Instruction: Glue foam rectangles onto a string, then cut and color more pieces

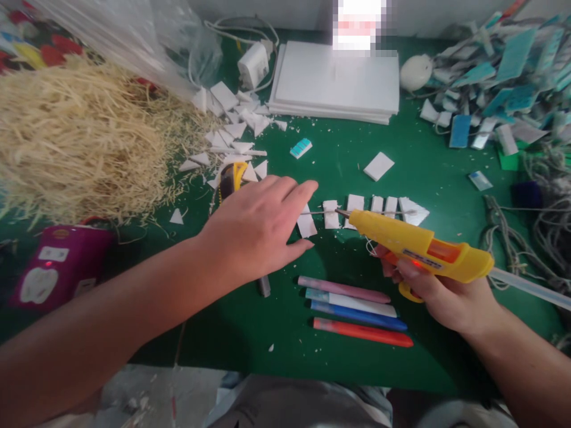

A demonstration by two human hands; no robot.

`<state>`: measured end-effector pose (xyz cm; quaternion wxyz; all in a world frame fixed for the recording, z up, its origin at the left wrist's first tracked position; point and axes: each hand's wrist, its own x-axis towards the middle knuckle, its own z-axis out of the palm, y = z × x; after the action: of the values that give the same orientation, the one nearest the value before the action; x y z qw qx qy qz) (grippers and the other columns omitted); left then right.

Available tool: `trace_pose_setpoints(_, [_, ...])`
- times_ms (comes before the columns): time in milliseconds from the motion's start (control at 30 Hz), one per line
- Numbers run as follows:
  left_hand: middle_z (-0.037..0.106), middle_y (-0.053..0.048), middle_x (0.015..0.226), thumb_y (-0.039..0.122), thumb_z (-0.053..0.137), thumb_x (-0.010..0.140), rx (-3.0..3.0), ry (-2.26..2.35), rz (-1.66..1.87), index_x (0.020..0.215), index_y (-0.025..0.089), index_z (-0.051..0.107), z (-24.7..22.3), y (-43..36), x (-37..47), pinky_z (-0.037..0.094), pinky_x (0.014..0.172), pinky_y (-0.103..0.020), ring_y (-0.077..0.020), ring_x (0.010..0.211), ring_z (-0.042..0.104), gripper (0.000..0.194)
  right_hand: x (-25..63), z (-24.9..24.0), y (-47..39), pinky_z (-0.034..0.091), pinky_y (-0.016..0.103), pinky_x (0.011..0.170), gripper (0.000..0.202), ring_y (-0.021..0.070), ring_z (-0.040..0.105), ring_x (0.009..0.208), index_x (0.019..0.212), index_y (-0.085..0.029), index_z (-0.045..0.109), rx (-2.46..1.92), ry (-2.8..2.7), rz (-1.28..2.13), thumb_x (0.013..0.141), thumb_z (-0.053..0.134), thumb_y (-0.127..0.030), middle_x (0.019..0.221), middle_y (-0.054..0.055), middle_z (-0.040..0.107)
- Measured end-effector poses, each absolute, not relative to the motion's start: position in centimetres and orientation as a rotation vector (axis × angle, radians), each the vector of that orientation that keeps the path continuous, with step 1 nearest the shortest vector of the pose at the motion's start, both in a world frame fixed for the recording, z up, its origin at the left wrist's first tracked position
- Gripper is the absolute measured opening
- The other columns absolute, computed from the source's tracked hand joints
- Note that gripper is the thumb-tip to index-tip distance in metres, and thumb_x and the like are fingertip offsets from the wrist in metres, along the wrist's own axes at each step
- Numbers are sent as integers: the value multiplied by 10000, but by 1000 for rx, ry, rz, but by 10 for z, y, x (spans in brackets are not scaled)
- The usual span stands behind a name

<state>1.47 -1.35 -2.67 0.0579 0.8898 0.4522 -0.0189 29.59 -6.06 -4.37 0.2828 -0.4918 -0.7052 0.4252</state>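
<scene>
My right hand (437, 291) is wrapped round a yellow glue gun (397, 238), whose nozzle points left over a row of white foam pieces. A thin cord or rod runs across the row. Near the nozzle lies one white piece (331, 215); a pointed piece (413, 211) forms the right end. My left hand (263, 223) is over the left end, fingers apart, beside a slanted white piece (306, 222). What lies under its palm is hidden. A clear glue stick (530, 285) sticks out of the gun's back.
Four markers (357, 306) lie in front. A yellow tape measure (232, 178) is behind my left hand, near white scraps (236, 128) and straw (84, 142). White sheets (334, 83) are stacked at the back. A purple power box (60, 267) stands left, blue-white scraps (513, 65) right.
</scene>
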Motion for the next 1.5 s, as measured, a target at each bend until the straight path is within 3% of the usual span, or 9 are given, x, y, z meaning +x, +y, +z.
trace_pose_setpoints(233, [670,-158,1340,284,566,977,2701,1211,145,1471,108,501,-36,-10,18,493,1087,-453,-306,1248,627,529,294,-43,-58,517,228,449,464,135,604,450,891,-239,740,-1325,-1904,1120,992,542,-646,538,4,638])
trace_pose_setpoints(433, [548,-148,1526,313,635,894,2638,1242,121,1516,132,450,-27,2,1,434,1180,-507,-350,1420,509,674,292,-43,-60,530,251,460,491,151,607,462,897,-237,764,-1359,-1886,1114,982,539,-666,530,13,625])
trace_pose_setpoints(600, [561,-135,1506,265,566,900,2529,1349,-116,1556,173,412,-22,9,-9,502,1101,-473,-333,1374,550,680,288,-33,-57,535,265,478,519,151,600,455,868,-241,759,-1387,-1874,1162,967,535,-699,530,16,626])
trace_pose_setpoints(700, [606,-127,1421,270,574,904,2527,1379,-199,1533,188,448,-20,6,-6,536,1028,-435,-319,1290,599,647,281,-23,-55,491,241,411,553,138,563,419,860,-233,725,-1436,-1827,1241,917,562,-759,531,14,625])
trace_pose_setpoints(900, [609,-126,1394,260,610,900,2538,1369,-301,1525,189,469,-16,-1,-2,521,1041,-413,-309,1259,612,644,267,-18,-49,478,234,392,627,135,533,421,830,-213,686,-1420,-1851,1353,880,543,-822,510,13,591])
trace_pose_setpoints(1033, [593,-127,1438,301,637,906,2508,1359,-271,1552,184,436,-17,-1,-5,507,1071,-419,-316,1298,597,686,261,-26,-45,489,239,428,577,136,541,460,703,-213,630,-1371,-1905,1333,921,561,-742,522,18,581])
trace_pose_setpoints(1233, [628,-132,1411,374,695,902,2567,1300,-40,1518,171,473,-25,-2,-8,504,1070,-404,-299,1268,621,686,256,-32,-42,499,248,423,448,141,551,442,780,-212,664,-1359,-1905,1321,929,614,-632,529,7,605])
trace_pose_setpoints(1367, [637,-143,1418,358,710,909,2583,1224,186,1532,145,437,-34,0,-1,493,1087,-403,-291,1289,612,713,259,-33,-45,507,260,449,430,138,547,450,709,-228,619,-1346,-1955,1281,951,610,-584,546,8,605])
trace_pose_setpoints(1500, [669,-136,1367,293,635,943,2599,1157,339,1482,146,486,-39,2,3,506,1048,-390,-278,1257,629,579,265,-35,-49,504,276,491,429,152,578,510,690,-234,610,-1321,-2027,1193,996,565,-532,607,26,624])
